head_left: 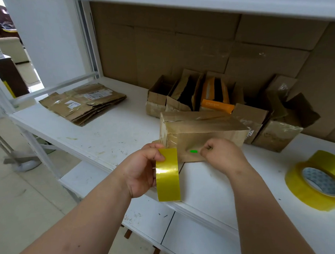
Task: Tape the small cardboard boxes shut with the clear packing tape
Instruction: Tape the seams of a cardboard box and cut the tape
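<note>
A closed small cardboard box [203,128] lies on the white table [108,135], its near face shiny with tape. My left hand [141,170] grips a roll of yellowish clear packing tape [167,175], held on edge just left of the box's near corner. My right hand [221,155] is curled against the box's near face, and its fingertips pinch a small green object [193,151] that points left toward the roll. I cannot tell whether a strip of tape spans between the roll and my right hand.
A second, larger tape roll [314,185] lies flat at the right. Several open small boxes [208,98] stand behind the closed one. A stack of flattened cartons [83,102] lies at the left. Cardboard sheets [185,47] line the back wall under a shelf.
</note>
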The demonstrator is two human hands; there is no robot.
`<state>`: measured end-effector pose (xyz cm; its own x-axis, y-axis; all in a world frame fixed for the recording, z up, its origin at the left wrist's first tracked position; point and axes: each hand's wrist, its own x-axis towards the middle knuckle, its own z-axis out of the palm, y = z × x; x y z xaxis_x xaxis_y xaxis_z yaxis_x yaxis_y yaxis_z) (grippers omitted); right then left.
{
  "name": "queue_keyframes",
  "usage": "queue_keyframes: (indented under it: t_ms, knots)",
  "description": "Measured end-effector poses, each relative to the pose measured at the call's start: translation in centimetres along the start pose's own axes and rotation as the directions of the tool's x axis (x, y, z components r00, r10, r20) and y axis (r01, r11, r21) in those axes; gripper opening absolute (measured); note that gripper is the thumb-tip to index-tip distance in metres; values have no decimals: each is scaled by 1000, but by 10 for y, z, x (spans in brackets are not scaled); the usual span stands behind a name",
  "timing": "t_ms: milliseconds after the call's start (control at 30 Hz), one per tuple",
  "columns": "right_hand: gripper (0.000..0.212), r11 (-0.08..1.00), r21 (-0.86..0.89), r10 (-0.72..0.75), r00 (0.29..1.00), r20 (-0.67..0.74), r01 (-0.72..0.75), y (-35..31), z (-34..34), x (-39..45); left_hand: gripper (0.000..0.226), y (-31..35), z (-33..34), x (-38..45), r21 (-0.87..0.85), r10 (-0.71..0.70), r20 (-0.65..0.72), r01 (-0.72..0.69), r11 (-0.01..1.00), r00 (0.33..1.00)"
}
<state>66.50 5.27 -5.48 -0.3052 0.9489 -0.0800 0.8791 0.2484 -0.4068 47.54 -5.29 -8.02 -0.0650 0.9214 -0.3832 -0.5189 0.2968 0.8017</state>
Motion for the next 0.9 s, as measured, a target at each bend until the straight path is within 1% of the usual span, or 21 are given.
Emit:
queue_keyframes:
  t_ms: [67, 167, 200, 267, 333, 367, 400, 433, 467, 500, 533, 567, 600, 633, 700, 800, 833, 900]
  knots:
    - [24, 997, 29, 64, 996, 60, -66, 14, 13, -2, 41, 1, 1, -1, -5, -21, 1, 21, 1000, 1000]
    - [33, 988, -46, 150, 982, 112, -145, 24, 34, -4, 54, 1, 1, -1, 1, -39, 5, 39, 999, 999]
    - [34, 985, -55, 169, 980, 105, -164, 25, 38, -4, 55, 1, 2, -1, 5, -44, 15, 44, 999, 999]
    - [36, 979, -82, 191, 979, 64, -186, 28, 43, -4, 47, 2, 5, -2, 18, -50, 25, 49, 999, 998]
    - [32, 963, -192, 197, 980, 13, -191, 30, 42, -6, 37, 3, 8, -4, 39, -50, 2, 50, 998, 999]
    - [29, 951, -247, 191, 981, -16, -189, 31, 41, -7, 37, 4, 10, -5, 42, -51, -17, 51, 998, 999]
    - [27, 949, -254, 179, 983, -49, -185, 30, 39, -10, 38, 4, 11, -6, 39, -49, -30, 51, 998, 998]
    - [28, 963, -196, 167, 982, -93, -183, 26, 39, -12, 38, 5, 12, -5, 36, -47, -40, 49, 998, 998]
    - [30, 983, -69, 158, 978, -133, -168, 18, 38, -15, 37, 5, 12, -5, 31, -45, -45, 47, 998, 998]
    - [28, 984, 111, 153, 978, -143, -138, 9, 37, -18, 34, 5, 13, -5, 28, -44, -47, 46, 999, 998]
    - [23, 944, 315, 145, 983, -116, -102, -4, 36, -21, 31, 4, 13, -5, 26, -43, -46, 44, 999, 998]
    - [20, 851, 517, 139, 989, -44, -97, -18, 36, -24, 29, 4, 13, -6, 28, -40, -43, 41, 999, 998]
    - [21, 735, 666, 126, 991, 48, -126, -31, 36, -28, 30, 4, 14, -6, 34, -40, -37, 42, 999, 999]
    - [25, 643, 747, 113, 986, 125, -169, -42, 35, -30, 32, 3, 14, -7, 46, -42, -30, 43, 998, 999]
    - [26, 507, 825, 116, 969, 220, -248, -56, 35, -30, 32, 3, 16, -7, 75, -40, -19, 42, 996, 999]
    - [9, 360, 876, 151, 947, 285, -321, -65, 32, -32, 23, 2, 15, -6, 114, -42, -17, 44, 993, 999]
    - [6, 333, 882, 164, 942, 294, -333, -66, 31, -32, 22, 2, 15, -6, 131, -43, -13, 44, 990, 999]
    - [10, 319, 887, 168, 941, 294, -334, -66, 31, -30, 22, 3, 15, -8, 198, -38, -22, 42, 979, 999]
